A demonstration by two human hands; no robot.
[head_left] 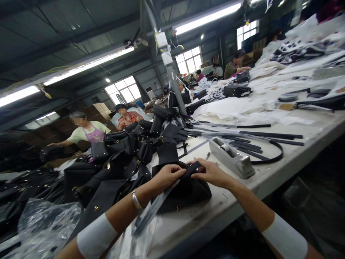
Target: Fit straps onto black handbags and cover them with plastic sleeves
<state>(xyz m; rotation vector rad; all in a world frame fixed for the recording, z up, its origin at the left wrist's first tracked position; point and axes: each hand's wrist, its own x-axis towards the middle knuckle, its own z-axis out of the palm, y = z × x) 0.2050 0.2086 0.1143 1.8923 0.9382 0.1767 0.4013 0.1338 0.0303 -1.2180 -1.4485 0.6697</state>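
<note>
A black handbag (pixel 185 198) lies on the white table in front of me, its flap (pixel 167 154) raised toward the far side. Over it, my left hand (pixel 170 175) pinches a black strap (pixel 192 168), part of which is in clear plastic wrap (pixel 155 207) that trails down to the lower left. At the strap's free end, my right hand (pixel 206 173) grips it between thumb and fingers. Both hands are closed and close together. The bag's inside is mostly hidden by my hands.
A grey tape dispenser (pixel 231 158) stands right of the bag. Behind it lie several black straps (pixel 269 136), partly wrapped. Many black bags (pixel 121 147) are piled to the left, near crumpled clear plastic (pixel 51 223). A metal post (pixel 175 86) rises from the table; co-workers (pixel 91 131) stand beyond.
</note>
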